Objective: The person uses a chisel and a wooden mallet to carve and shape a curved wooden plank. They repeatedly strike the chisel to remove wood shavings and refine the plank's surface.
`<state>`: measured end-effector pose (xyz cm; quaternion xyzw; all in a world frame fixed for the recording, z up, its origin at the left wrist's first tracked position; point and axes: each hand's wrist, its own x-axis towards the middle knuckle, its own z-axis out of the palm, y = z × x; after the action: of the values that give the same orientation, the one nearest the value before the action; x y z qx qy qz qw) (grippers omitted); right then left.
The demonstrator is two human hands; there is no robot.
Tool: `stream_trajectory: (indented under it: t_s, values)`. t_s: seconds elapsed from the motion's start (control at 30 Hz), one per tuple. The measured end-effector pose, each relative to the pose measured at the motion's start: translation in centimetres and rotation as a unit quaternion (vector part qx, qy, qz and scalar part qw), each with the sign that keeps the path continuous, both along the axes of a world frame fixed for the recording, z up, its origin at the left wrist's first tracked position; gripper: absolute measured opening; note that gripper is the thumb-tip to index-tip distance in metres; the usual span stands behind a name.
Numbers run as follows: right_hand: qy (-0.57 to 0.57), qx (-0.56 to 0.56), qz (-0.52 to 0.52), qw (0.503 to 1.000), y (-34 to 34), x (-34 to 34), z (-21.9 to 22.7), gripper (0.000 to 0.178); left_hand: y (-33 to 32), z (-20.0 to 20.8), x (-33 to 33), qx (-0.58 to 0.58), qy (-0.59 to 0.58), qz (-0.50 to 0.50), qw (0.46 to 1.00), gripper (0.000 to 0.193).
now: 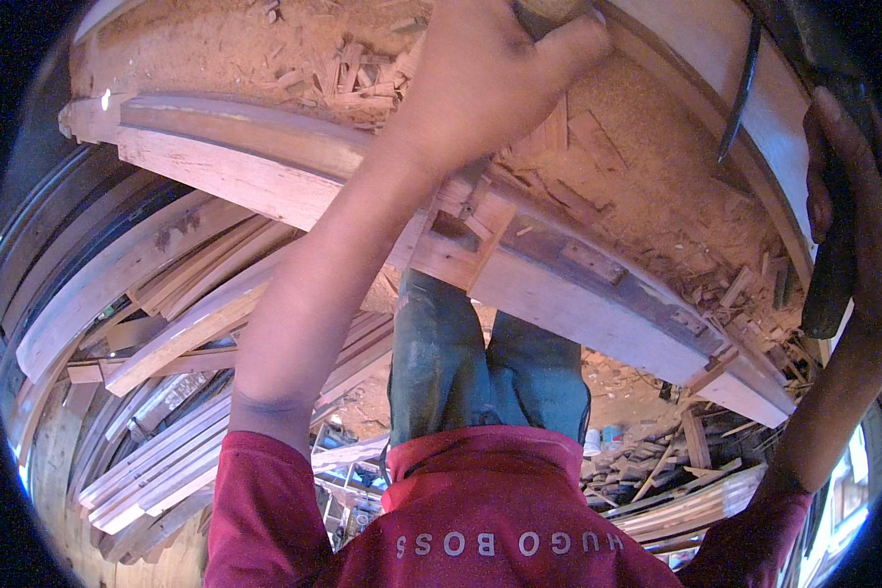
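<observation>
The left hand, at twelve o'clock, has its fingers clamped on a wooden handle. The right hand, at three o'clock, grips a dark hammer. A notch is partly cut into the beam on the table (chips lie all round). Two small tubs stand on the floor at five o'clock.

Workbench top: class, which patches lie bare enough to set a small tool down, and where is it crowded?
Freest is the sawdust patch between the left hand and the right hand, and the dusty stretch at the bench's far left. Crowded: the wood scraps beside the left hand and the offcuts near the right front corner.
</observation>
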<state>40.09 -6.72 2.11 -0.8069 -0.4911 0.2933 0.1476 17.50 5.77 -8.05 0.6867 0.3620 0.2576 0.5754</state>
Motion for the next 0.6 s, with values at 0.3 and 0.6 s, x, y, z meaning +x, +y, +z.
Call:
stream_trajectory:
  t_s: [0.3,0.6]
  values:
    - [-0.005,0.006,0.010,1.000,0.9,0.0,0.4,0.044,-0.1,-1.3,-0.4,0.043,-0.041,-0.002,0.998,0.023]
    - [-0.009,-0.006,0.067,0.998,2.7,-1.0,0.6,0.044,-0.4,-1.8,-0.9,0.128,0.005,0.035,0.991,0.025]
